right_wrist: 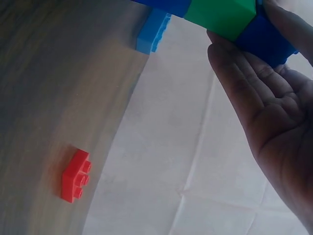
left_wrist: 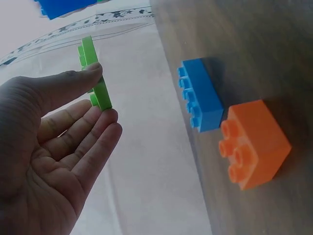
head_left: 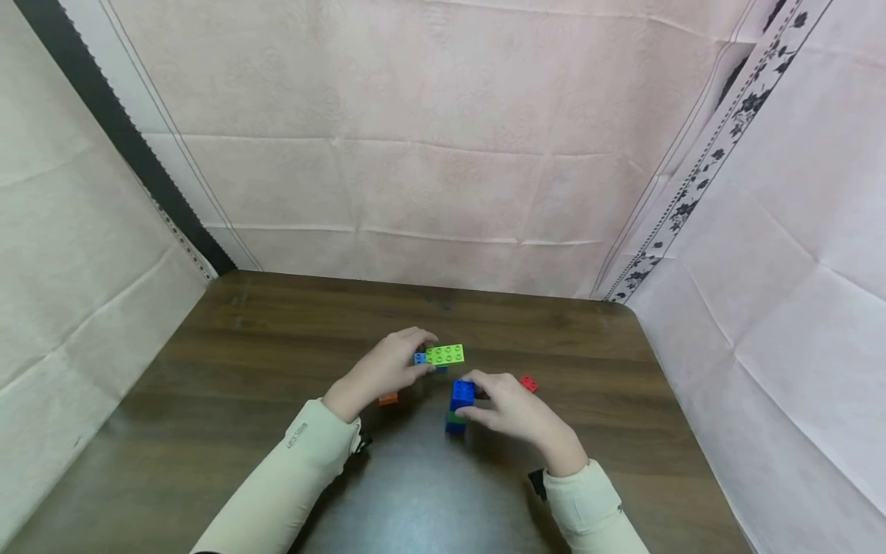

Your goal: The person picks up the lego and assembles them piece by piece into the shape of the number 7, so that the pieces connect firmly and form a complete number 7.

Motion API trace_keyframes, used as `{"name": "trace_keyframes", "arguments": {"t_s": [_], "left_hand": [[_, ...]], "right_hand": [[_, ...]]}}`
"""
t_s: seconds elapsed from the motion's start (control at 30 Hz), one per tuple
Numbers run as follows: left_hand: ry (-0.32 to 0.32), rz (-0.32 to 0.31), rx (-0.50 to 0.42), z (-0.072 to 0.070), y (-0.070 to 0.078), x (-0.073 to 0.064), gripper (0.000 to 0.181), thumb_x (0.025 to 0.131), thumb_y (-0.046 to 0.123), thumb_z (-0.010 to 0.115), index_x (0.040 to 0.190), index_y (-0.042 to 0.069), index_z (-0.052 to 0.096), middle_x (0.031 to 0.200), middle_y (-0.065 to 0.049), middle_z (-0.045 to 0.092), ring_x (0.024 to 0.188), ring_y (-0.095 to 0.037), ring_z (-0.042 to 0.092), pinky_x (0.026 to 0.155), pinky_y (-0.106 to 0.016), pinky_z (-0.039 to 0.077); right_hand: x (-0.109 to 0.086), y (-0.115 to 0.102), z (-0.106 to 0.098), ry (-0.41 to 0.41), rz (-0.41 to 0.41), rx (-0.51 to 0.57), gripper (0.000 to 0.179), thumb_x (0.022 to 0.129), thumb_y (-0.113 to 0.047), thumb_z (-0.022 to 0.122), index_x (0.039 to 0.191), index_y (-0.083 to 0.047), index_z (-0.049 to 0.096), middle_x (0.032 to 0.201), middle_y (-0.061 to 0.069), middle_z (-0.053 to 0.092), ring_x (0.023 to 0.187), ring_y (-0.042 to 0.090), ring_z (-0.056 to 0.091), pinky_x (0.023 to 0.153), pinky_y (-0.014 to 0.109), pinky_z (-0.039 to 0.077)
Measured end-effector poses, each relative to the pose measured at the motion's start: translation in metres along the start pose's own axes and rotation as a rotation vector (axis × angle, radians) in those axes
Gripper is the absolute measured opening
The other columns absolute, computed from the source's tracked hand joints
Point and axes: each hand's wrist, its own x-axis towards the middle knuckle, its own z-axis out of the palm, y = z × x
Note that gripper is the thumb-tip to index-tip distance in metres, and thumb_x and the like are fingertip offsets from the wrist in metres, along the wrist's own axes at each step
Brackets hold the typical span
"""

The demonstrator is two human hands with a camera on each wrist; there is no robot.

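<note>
My left hand [head_left: 388, 363] pinches a thin lime-green toy building brick [head_left: 445, 354] between thumb and fingertips. In the left wrist view, this brick [left_wrist: 102, 95] stands on edge with its studs facing the palm. My right hand [head_left: 514, 408] grips the dark blue top brick [head_left: 462, 394] of a small stack. Below that come a green brick [right_wrist: 222, 17] and another dark blue brick [head_left: 455, 428]. Thumb and fingers lie on opposite sides of the top brick [right_wrist: 266, 41]. The stack is to the right of and nearer than the lime-green brick.
On the wooden table [head_left: 277, 431] lie a lighter blue brick [left_wrist: 203, 95] behind the left hand's fingers, an orange brick [head_left: 388, 398] by the left wrist, and a red brick [head_left: 529, 383] beyond the right hand. Pale cloth [head_left: 429, 185] hangs around the table's back and sides.
</note>
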Motion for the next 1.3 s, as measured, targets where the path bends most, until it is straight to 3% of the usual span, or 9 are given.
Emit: {"name": "trace_keyframes", "arguments": {"t_s": [0.17, 0.47, 0.67, 0.97, 1.1, 1.3], "left_hand": [[0.016, 0.004, -0.016, -0.008, 0.001, -0.002, 0.046, 0.090, 0.019, 0.079, 0.130, 0.005, 0.062, 0.115, -0.005, 0.065, 0.104, -0.025, 0.065, 0.088, -0.039, 0.055], [0.063, 0.079, -0.038, -0.026, 0.001, -0.010, 0.036, 0.090, 0.018, 0.079, 0.124, 0.011, 0.068, 0.115, 0.002, 0.064, 0.103, -0.014, 0.063, 0.087, -0.034, 0.056], [0.078, 0.113, -0.044, -0.034, 0.004, -0.015, 0.034, 0.090, 0.018, 0.079, 0.122, 0.013, 0.069, 0.117, -0.001, 0.065, 0.103, -0.015, 0.064, 0.086, -0.037, 0.057], [-0.005, 0.098, -0.118, -0.039, 0.011, -0.020, 0.035, 0.088, 0.018, 0.080, 0.121, 0.016, 0.070, 0.112, 0.006, 0.063, 0.099, -0.015, 0.065, 0.087, -0.035, 0.057], [-0.044, 0.133, -0.171, -0.039, 0.013, -0.022, 0.036, 0.089, 0.015, 0.080, 0.123, 0.019, 0.070, 0.110, 0.007, 0.062, 0.099, -0.015, 0.065, 0.085, -0.030, 0.057], [-0.096, 0.198, -0.175, -0.034, 0.017, -0.022, 0.036, 0.090, 0.013, 0.078, 0.124, 0.020, 0.073, 0.111, 0.008, 0.062, 0.095, -0.007, 0.062, 0.082, -0.022, 0.055]], "right_hand": [[0.005, 0.006, 0.000, 0.019, -0.013, 0.024, 0.032, 0.094, -0.026, 0.074, 0.120, -0.012, 0.061, 0.106, -0.002, 0.072, 0.100, 0.016, 0.070, 0.088, 0.043, 0.057], [0.013, 0.012, -0.001, 0.018, 0.051, 0.018, 0.033, 0.092, -0.030, 0.076, 0.119, -0.016, 0.062, 0.105, -0.008, 0.072, 0.097, 0.006, 0.067, 0.088, 0.030, 0.056], [0.015, 0.016, -0.001, 0.016, 0.043, 0.057, 0.031, 0.092, -0.030, 0.076, 0.118, -0.018, 0.063, 0.103, -0.011, 0.072, 0.096, 0.005, 0.067, 0.087, 0.029, 0.056], [0.016, 0.023, 0.002, 0.012, 0.070, 0.139, 0.035, 0.091, -0.035, 0.076, 0.120, -0.021, 0.063, 0.107, -0.013, 0.072, 0.099, 0.003, 0.067, 0.089, 0.029, 0.055], [0.016, 0.024, 0.002, 0.015, 0.064, 0.158, 0.035, 0.091, -0.032, 0.077, 0.121, -0.021, 0.062, 0.108, -0.012, 0.072, 0.101, 0.004, 0.067, 0.089, 0.027, 0.055], [0.016, 0.025, 0.003, 0.026, 0.058, 0.162, 0.027, 0.090, -0.030, 0.078, 0.110, -0.022, 0.062, 0.105, -0.011, 0.072, 0.094, 0.004, 0.068, 0.084, 0.024, 0.056]]}}
